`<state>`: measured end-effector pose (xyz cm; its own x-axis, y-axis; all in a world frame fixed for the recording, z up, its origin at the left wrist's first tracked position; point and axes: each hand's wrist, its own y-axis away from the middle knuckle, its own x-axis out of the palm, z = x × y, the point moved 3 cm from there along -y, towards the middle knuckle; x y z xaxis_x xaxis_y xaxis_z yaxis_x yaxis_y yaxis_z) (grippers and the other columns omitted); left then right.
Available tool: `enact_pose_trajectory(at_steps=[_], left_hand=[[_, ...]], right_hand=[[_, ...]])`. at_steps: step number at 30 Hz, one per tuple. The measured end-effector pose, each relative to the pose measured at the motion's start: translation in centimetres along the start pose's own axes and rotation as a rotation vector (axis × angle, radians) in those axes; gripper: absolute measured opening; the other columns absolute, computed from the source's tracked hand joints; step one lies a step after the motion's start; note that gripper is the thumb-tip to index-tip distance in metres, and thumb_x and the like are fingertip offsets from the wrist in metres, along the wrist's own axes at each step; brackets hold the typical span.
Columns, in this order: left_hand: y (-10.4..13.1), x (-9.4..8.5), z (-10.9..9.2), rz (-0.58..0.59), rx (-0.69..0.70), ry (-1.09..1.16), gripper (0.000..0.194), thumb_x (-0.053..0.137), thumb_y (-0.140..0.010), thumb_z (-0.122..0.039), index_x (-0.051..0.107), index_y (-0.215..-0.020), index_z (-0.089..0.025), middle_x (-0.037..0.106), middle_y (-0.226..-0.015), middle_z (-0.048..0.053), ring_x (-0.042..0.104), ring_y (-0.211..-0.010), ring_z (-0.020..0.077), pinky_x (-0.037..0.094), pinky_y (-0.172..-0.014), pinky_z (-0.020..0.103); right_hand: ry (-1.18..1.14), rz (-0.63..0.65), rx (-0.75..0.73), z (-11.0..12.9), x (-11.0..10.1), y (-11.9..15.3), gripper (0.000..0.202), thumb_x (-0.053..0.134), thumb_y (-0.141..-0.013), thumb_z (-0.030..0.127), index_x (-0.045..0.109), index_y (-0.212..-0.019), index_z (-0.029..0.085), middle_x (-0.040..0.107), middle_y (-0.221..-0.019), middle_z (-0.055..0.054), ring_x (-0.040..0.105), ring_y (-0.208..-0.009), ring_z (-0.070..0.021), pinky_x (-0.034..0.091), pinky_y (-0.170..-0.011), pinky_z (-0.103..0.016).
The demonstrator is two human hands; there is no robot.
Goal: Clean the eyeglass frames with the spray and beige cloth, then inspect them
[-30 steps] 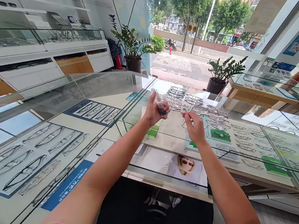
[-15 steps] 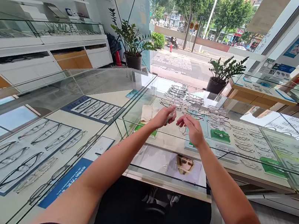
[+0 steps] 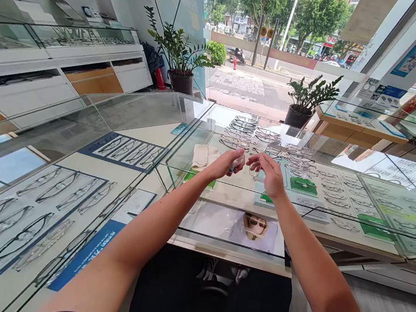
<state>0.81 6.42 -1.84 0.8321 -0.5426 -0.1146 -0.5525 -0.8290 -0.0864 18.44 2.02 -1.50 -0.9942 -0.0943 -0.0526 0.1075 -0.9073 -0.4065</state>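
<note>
Over the glass counter, my left hand (image 3: 229, 163) is closed around a small whitish, clear bottle (image 3: 237, 161), mostly hidden by the fingers. Just to its right, my right hand (image 3: 268, 172) pinches a thin-framed pair of glasses (image 3: 254, 172), whose lens hangs below the fingertips. The two hands are close but apart. Beyond them, rows of glasses (image 3: 241, 125) lie on the counter top. A beige cloth (image 3: 205, 156) is left of my left hand.
Glass display cases hold a tray of glasses (image 3: 23, 212) at left and green stands (image 3: 304, 185) at right. A picture card (image 3: 255, 231) lies below the hands. Potted plants (image 3: 182, 82) stand beyond the counter.
The view has shifted slightly. My right hand has turned a little, its fingers more upright, still with the glasses. My left hand keeps its grip on the bottle.
</note>
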Motion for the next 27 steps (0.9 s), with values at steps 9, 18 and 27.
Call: enact_pose_trajectory(at_steps=[9,18,27], left_hand=[[0.2,0.0,0.0,0.037,0.042,-0.207,0.066,0.05,-0.094,-0.079,0.049,-0.063,-0.021,0.048,-0.061,0.003,0.038,-0.055,0.0123,0.028,-0.051,0.028],[-0.4,-1.1,0.3,-0.052,0.045,-0.112,0.07,0.053,-0.09,-0.087,0.057,-0.072,-0.02,0.055,-0.072,0.004,0.05,-0.064,0.0148,0.041,-0.054,0.025],[-0.8,-9.5,2.2,-0.767,0.13,-0.169,0.014,0.065,-0.09,-0.033,0.054,-0.089,-0.023,0.055,-0.085,0.002,0.056,-0.082,0.02,0.054,-0.081,0.035]], right_hand=[[-0.027,-0.049,0.017,-0.3,-0.2,-0.2,0.044,0.063,-0.1,0.066,0.077,-0.095,0.025,0.078,-0.095,-0.005,0.064,-0.081,-0.0198,0.047,-0.077,-0.037],[-0.061,-0.063,0.023,-0.5,-0.5,-0.2,0.041,0.064,-0.102,0.063,0.08,-0.1,0.025,0.08,-0.096,-0.005,0.065,-0.08,-0.0197,0.047,-0.076,-0.037],[-0.039,-0.07,0.023,-0.5,-0.4,-0.1,0.045,0.064,-0.102,0.068,0.079,-0.099,0.025,0.08,-0.097,-0.006,0.065,-0.079,-0.0197,0.048,-0.075,-0.037]])
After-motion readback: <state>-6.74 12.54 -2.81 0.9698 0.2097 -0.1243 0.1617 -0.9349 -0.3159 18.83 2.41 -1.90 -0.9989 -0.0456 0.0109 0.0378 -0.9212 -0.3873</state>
